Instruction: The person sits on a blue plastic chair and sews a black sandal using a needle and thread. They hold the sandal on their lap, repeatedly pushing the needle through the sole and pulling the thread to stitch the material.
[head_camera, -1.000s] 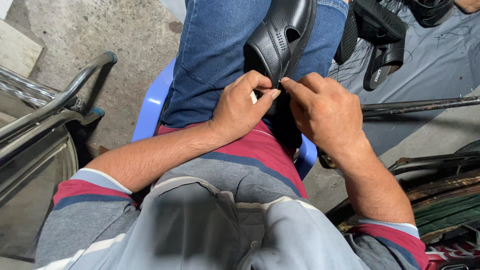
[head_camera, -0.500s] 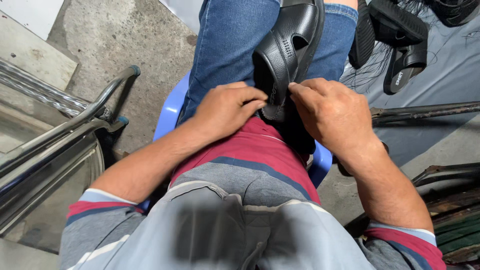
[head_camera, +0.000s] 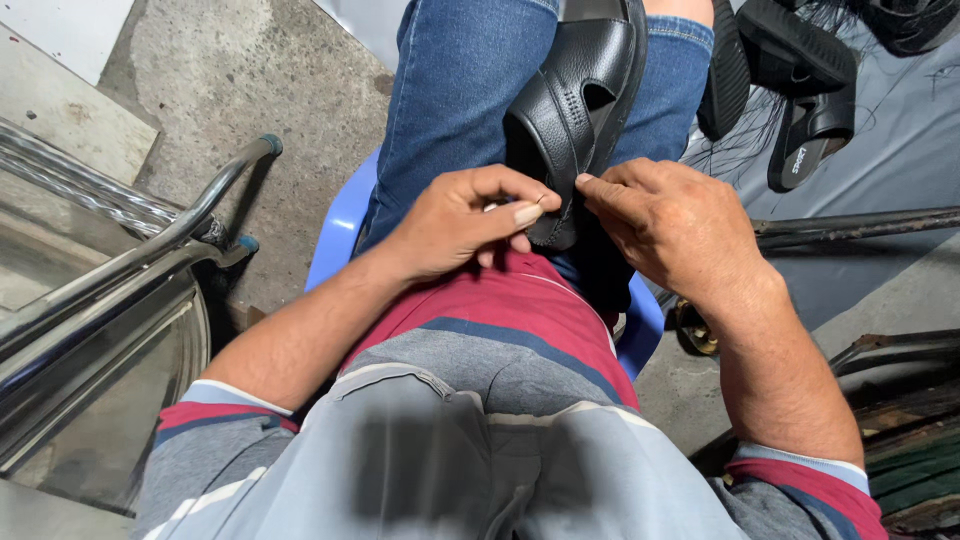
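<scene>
Seated on a blue plastic chair, black sandal resting on the jeans-clad lap. Left hand at the sandal's near edge, grip pinched closed on what looks like a needle; right hand just beside, fingertips closed on the same edge. Stitching apparently under way, finished length hidden. More black sandals beyond the sandal, on grey sheeting

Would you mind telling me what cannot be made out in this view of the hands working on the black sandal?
- Head view: the toe end of the black sandal is cut off by the top edge.
- What the left hand pinches is too small to tell.
- The right hand covers the sandal's near edge.
- The blue stool is mostly hidden by the legs.
- A blurred patch covers part of the shirt.
</scene>
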